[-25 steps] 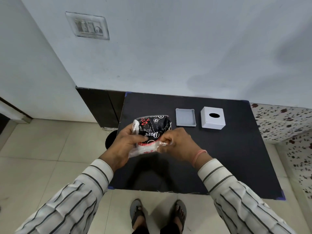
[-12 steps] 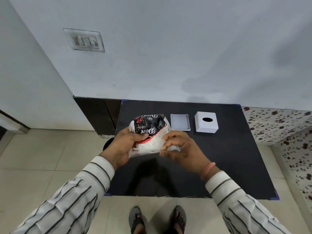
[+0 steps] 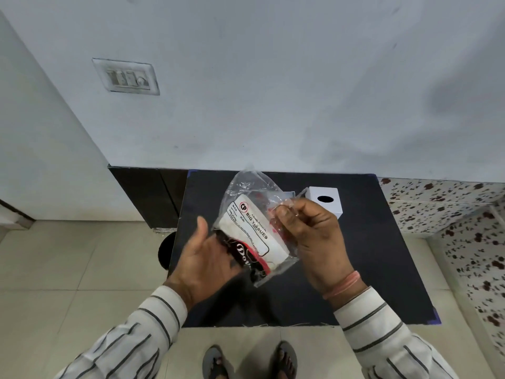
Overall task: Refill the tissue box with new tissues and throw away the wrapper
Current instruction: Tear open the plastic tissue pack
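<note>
- Head view showed the tissue pack [image 3: 252,236] held in the air over the black table [image 3: 382,269], its clear wrapper [image 3: 248,184] loose and puffed at the far end, the white tissues bunched toward your body.
- Your right hand [image 3: 314,236] pinched the wrapper's side between thumb and fingers; your left hand [image 3: 207,258] lay half open under the pack's near end, thumb raised, cradling more than gripping. Whether the wrapper was torn open could not be told.
- You risked the stack sliding out toward the floor if the near seam gave way, since only an open palm backed it.
- You also risked tearing or crumpling tissues if the pinch caught paper along with plastic.
- Behind your right hand, the white tissue box [image 3: 328,201] stood on the table, oval slot up; a part of its tray-like other half showed just beside it, mostly hidden by the pack.
- A tug on thin film could have swung your right hand back into that light box and knocked it.
</note>
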